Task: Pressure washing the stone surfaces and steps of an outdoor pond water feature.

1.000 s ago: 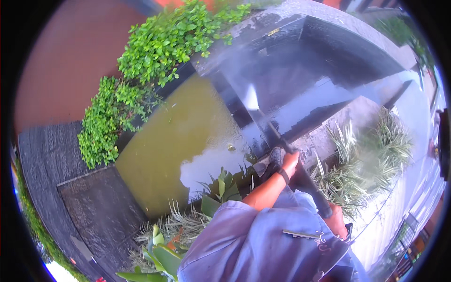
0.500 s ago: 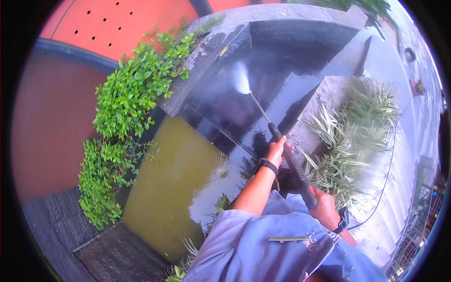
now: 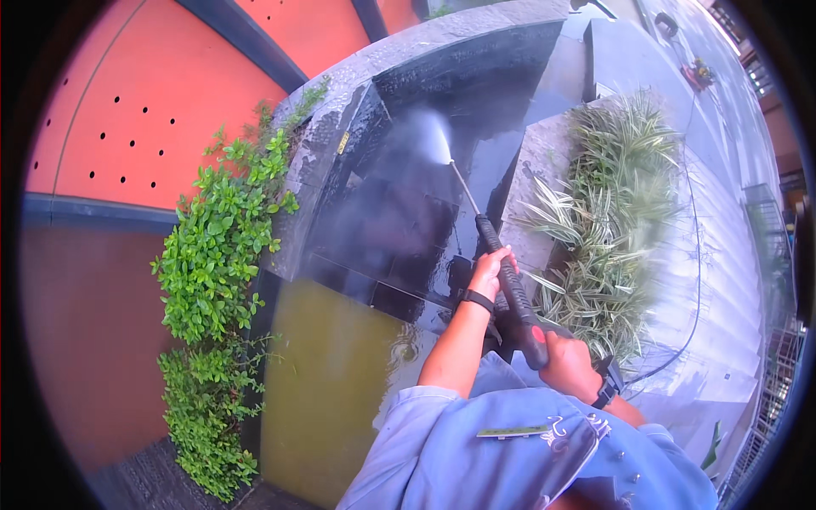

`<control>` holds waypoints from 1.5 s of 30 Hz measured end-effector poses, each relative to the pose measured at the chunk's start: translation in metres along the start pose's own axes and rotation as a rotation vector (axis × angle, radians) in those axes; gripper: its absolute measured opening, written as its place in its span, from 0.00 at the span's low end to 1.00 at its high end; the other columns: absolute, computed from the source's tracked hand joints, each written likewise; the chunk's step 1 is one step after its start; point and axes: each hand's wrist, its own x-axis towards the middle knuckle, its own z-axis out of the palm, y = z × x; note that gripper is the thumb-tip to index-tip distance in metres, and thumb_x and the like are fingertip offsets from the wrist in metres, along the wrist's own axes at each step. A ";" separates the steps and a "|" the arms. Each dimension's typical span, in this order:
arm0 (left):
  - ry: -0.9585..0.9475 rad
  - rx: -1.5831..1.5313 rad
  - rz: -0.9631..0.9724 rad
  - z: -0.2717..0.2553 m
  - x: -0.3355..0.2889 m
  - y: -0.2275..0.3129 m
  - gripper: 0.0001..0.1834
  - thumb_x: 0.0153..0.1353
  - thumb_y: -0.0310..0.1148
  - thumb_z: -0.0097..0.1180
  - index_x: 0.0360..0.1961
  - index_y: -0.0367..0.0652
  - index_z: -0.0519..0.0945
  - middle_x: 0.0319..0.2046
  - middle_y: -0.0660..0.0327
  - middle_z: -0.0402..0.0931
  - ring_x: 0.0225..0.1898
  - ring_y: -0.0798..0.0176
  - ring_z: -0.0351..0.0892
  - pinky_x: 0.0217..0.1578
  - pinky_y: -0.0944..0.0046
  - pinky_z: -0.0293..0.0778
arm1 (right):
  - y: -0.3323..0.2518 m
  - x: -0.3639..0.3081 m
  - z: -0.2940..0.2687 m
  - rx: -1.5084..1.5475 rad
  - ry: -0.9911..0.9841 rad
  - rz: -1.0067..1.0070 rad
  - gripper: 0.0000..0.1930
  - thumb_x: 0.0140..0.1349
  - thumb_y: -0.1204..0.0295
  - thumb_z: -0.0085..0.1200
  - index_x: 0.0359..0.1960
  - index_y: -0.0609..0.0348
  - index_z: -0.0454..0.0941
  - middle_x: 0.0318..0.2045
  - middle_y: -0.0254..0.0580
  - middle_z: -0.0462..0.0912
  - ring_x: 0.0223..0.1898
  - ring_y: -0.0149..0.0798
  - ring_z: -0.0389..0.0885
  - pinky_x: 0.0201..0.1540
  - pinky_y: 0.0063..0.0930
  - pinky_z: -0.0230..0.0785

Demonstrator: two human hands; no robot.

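Observation:
Both hands grip a pressure washer lance (image 3: 488,233), a long black wand with a thin metal tip. My left hand (image 3: 490,274) wraps round its thick ribbed middle. Behind it, my right hand (image 3: 571,365) is closed on the rear end, where a red part shows; the trigger is hidden. From the tip a white fan of water (image 3: 437,141) sprays forward onto wet, dark tiles (image 3: 382,225). Mist hangs over the spot where it lands.
Murky yellow-green water (image 3: 327,374) fills a basin at near left, beside leafy green bushes (image 3: 208,272). A curved stone rim (image 3: 442,38) bounds the far side. Striped-leaf plants (image 3: 608,229) grow at right, and a thin dark hose (image 3: 699,297) trails over pale ground. Orange panels (image 3: 127,110) stand far left.
The view has turned, so the basin and plants appear shifted left and more orange panels show. The spray keeps running, its tip staying over the dark tiles. Both hands keep their hold.

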 end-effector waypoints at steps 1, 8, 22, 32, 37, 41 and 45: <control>0.014 -0.030 -0.013 0.008 -0.002 -0.007 0.08 0.57 0.30 0.61 0.29 0.38 0.75 0.21 0.59 0.74 0.19 0.59 0.75 0.22 0.57 0.76 | 0.007 -0.005 -0.005 0.010 0.013 0.008 0.10 0.42 0.73 0.56 0.26 0.63 0.69 0.21 0.54 0.79 0.24 0.56 0.79 0.29 0.46 0.72; 0.331 -0.076 0.089 -0.008 -0.026 -0.022 0.09 0.56 0.27 0.59 0.30 0.38 0.70 0.23 0.60 0.69 0.20 0.61 0.74 0.19 0.57 0.76 | 0.045 -0.015 -0.013 0.181 -0.004 -0.005 0.16 0.40 0.70 0.60 0.33 0.60 0.74 0.23 0.54 0.80 0.27 0.57 0.80 0.31 0.47 0.73; 0.272 0.092 0.165 0.094 0.053 0.044 0.08 0.57 0.28 0.59 0.28 0.39 0.72 0.21 0.60 0.71 0.20 0.63 0.75 0.22 0.58 0.79 | 0.103 0.062 -0.071 0.257 0.094 0.013 0.14 0.41 0.71 0.59 0.31 0.60 0.72 0.23 0.52 0.79 0.27 0.56 0.80 0.32 0.46 0.72; 0.111 0.214 0.149 0.175 0.127 0.069 0.10 0.57 0.29 0.61 0.30 0.39 0.71 0.23 0.61 0.71 0.22 0.63 0.74 0.23 0.60 0.77 | 0.138 0.112 -0.113 0.301 0.234 0.011 0.13 0.40 0.74 0.58 0.28 0.62 0.69 0.21 0.53 0.77 0.25 0.57 0.78 0.29 0.47 0.71; 0.426 0.036 0.210 0.159 0.085 0.039 0.08 0.58 0.25 0.57 0.30 0.39 0.68 0.22 0.60 0.67 0.20 0.62 0.72 0.21 0.56 0.77 | 0.189 0.107 -0.130 0.338 0.000 -0.045 0.17 0.39 0.72 0.58 0.34 0.59 0.74 0.23 0.53 0.79 0.28 0.56 0.79 0.32 0.47 0.71; 0.238 0.178 0.248 0.199 0.112 0.081 0.08 0.58 0.27 0.58 0.29 0.40 0.70 0.21 0.61 0.68 0.20 0.64 0.73 0.21 0.61 0.77 | 0.172 0.125 -0.135 0.360 0.109 -0.036 0.16 0.38 0.72 0.60 0.31 0.60 0.72 0.23 0.52 0.79 0.29 0.56 0.79 0.32 0.46 0.71; 0.032 0.347 0.134 0.255 0.149 0.110 0.10 0.56 0.30 0.62 0.29 0.40 0.72 0.22 0.61 0.72 0.21 0.65 0.75 0.22 0.62 0.79 | 0.146 0.137 -0.133 0.327 0.286 0.021 0.16 0.38 0.73 0.61 0.29 0.62 0.69 0.22 0.52 0.77 0.27 0.56 0.78 0.31 0.46 0.71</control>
